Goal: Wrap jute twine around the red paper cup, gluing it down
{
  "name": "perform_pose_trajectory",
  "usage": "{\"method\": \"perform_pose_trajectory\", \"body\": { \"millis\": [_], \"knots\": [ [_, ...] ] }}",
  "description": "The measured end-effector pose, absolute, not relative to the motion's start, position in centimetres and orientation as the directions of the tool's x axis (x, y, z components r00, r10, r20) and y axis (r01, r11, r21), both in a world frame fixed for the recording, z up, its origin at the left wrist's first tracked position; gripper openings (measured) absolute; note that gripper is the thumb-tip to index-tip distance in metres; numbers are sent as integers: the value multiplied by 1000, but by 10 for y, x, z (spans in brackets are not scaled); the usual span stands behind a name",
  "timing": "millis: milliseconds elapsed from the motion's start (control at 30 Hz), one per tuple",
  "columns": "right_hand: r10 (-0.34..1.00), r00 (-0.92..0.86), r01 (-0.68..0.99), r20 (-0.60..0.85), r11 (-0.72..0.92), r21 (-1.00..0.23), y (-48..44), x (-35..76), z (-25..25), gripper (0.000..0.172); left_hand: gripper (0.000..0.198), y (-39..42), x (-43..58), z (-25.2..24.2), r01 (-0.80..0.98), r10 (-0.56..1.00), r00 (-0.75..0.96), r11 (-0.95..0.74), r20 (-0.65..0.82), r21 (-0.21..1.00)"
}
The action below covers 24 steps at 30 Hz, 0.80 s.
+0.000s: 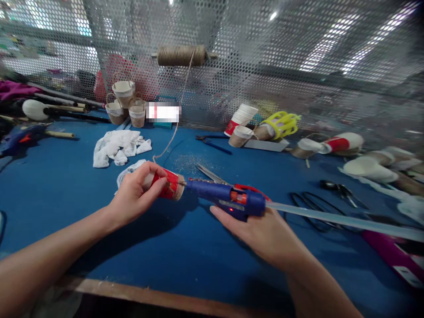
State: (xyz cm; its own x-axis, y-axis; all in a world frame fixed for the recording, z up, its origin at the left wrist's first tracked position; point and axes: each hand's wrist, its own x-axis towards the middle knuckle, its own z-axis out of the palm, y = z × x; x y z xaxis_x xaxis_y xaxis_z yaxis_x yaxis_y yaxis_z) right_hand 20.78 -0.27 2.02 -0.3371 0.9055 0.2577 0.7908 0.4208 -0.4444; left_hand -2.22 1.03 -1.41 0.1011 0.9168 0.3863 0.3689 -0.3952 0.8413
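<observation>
My left hand [137, 192] grips a red paper cup [170, 183] lying on its side, with twine wound around the end that faces right. In my right hand [261, 234] is a blue hot glue gun [225, 196], a long clear glue stick [331, 216] sticking out of its back and a small red light lit on its side. The gun's nozzle points left and meets the twine-wrapped end of the cup. A strand of twine [177, 128] runs from the cup area up to a twine spool [181, 56]. Scissors [212, 173] lie partly hidden behind the gun.
White lace [115, 145] lies on the blue table [159, 265]. Small twine-covered cups [124, 95] stand at the back left. Pliers [215, 143], stacked paper cups [243, 115] and a black cable [308, 210] are to the right. A perforated metal screen [248, 57] closes off the back.
</observation>
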Motion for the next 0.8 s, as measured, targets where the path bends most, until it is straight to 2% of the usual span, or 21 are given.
{"method": "perform_pose_trajectory", "body": {
  "millis": [367, 567, 800],
  "knots": [
    [871, -434, 797, 230, 490, -352, -4, 217, 21, 20, 3, 11, -22, -14, 403, 876, 127, -474, 466, 783],
    [950, -275, 835, 151, 314, -452, -6, 209, 28, 23, 4, 9, -26, -15, 393, 838, 169, -541, 520, 744],
    [948, -283, 772, 148, 317, -551, -6, 205, 35, 14, 7, 7, -27, -15, 421, 778, 220, -620, 588, 663]
  ]
}}
